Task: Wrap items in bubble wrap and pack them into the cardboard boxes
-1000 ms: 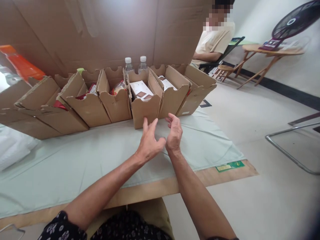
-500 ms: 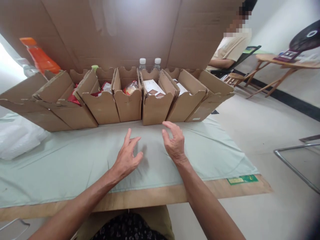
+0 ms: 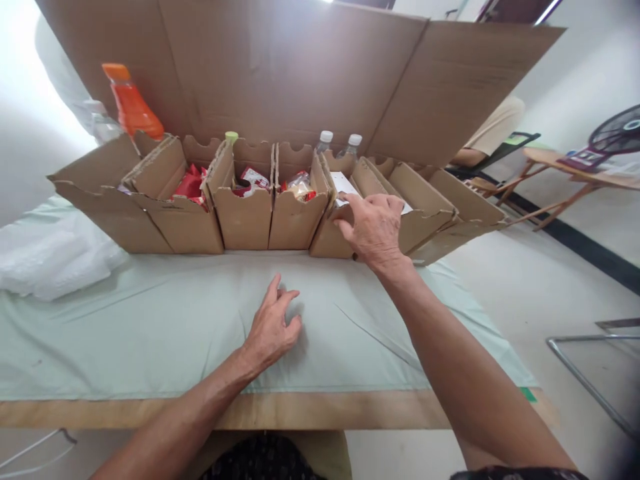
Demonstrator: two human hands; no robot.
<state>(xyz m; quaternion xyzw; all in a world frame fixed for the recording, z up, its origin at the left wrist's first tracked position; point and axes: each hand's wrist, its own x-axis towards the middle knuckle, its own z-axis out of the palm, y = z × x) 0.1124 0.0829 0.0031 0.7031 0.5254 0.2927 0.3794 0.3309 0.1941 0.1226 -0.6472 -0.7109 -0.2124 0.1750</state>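
Observation:
My right hand [image 3: 376, 227] is over the front rim of a cardboard bin [image 3: 333, 233] right of centre, its thumb and index finger apart. It covers part of a white box or card [image 3: 343, 183] in that bin, and I cannot tell whether the fingertips touch it. Above the pale green cloth [image 3: 165, 333] is my left hand [image 3: 274, 323], fingers spread, holding nothing. Further left, one bin [image 3: 289, 223] holds a clear-and-red wrapped packet [image 3: 300, 187]. Another bin [image 3: 247, 223] contains a red-and-white packet [image 3: 255, 178]. Red packaging [image 3: 191, 183] lies in the bin beside that.
A tall cardboard panel [image 3: 290, 73] stands behind the bins. Around them are an orange bottle [image 3: 135, 110] and white-capped clear bottles [image 3: 324, 141]. White plastic wrap [image 3: 55, 257] lies at left. To the right are a seated person [image 3: 493, 130], a fan [image 3: 617, 137] and a metal frame [image 3: 585, 363].
My right hand has moved forward and right, from above the cloth to the bin's rim. My left hand stays above the cloth, open. The camera view has shifted.

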